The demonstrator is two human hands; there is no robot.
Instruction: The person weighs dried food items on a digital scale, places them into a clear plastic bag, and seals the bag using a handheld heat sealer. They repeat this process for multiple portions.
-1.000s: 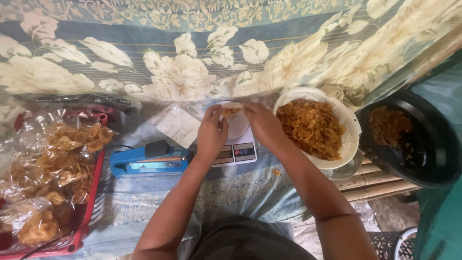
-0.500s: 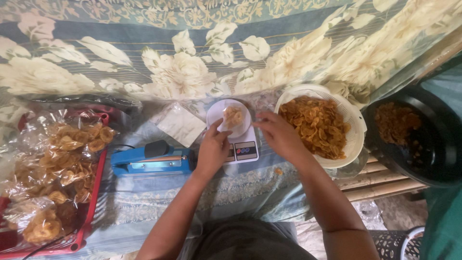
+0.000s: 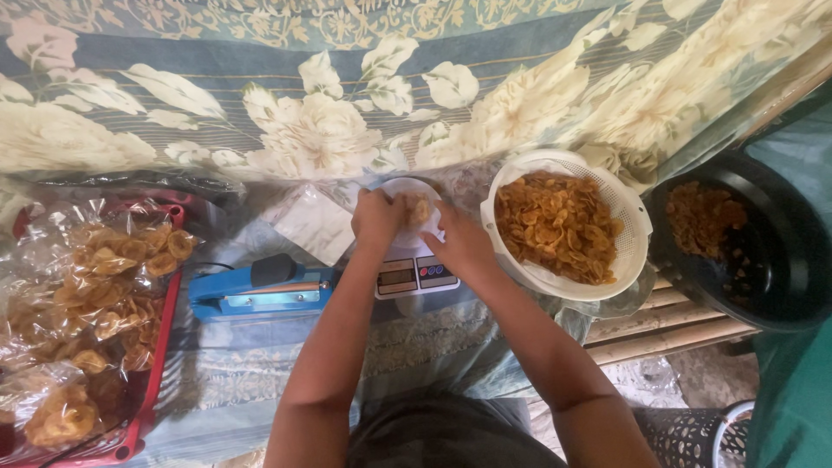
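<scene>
We held the clear plastic bag of chips [image 3: 414, 211] between our hands, above the digital kitchen scale [image 3: 414, 276]. Our left hand [image 3: 374, 217] gripped its near-left edge with curled fingers; our right hand [image 3: 459, 243] pinched its right edge. Just right of the right hand stood a round white perforated basket [image 3: 633, 251] of ridged golden chips. Left of the left hand lay a blue, bar-shaped heat sealer [image 3: 260, 293].
</scene>
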